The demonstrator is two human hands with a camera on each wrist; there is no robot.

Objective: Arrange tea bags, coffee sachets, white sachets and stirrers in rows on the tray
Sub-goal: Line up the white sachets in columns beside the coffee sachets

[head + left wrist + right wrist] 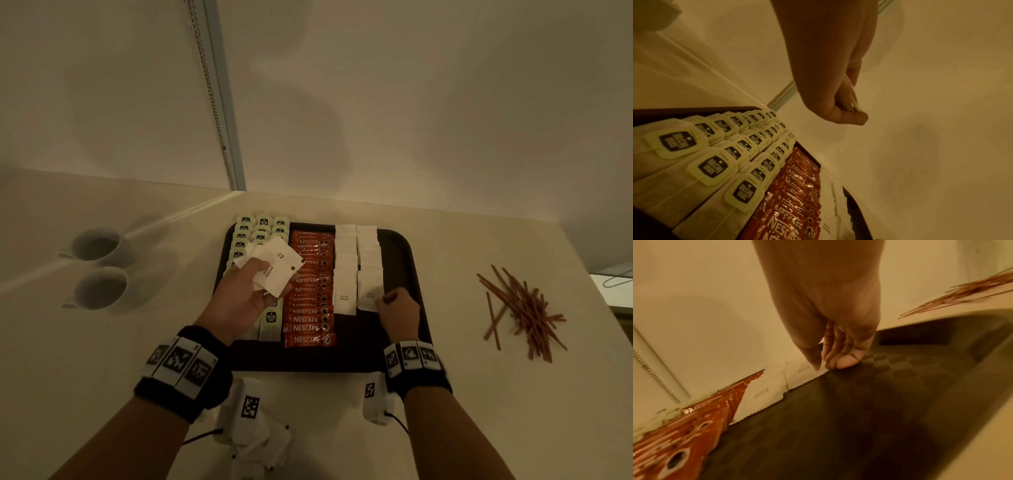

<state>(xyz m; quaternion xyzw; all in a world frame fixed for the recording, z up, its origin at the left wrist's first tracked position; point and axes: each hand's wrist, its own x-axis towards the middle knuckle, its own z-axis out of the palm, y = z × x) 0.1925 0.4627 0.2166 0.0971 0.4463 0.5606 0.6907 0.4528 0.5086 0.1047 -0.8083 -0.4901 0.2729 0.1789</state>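
The right hand (397, 310) sits low on the tray (400, 246), thumb and fingertips pinching the near right corner of the nearest sachet in the second white row (369, 270), setting it down at the row's near end. The left hand (239, 294) hovers above the tea bags (260, 233), fingers closed around a small fan of white sachets (274, 270), at least three, the exact number unclear. That supply lies to the left of the right hand, across the coffee sachets (310, 291), so the right hand must reach leftward for the next one.

The rows run from the tray's far edge to its near edge: three of tea bags, one of coffee sachets, two of white sachets. A bare strip remains along the tray's right edge. The stirrers (524, 308), a loose pile too tangled to count, lie on the desk (479, 394) beyond that edge, nearer the right hand. Two cups (99, 267) stand on the desk's left side.
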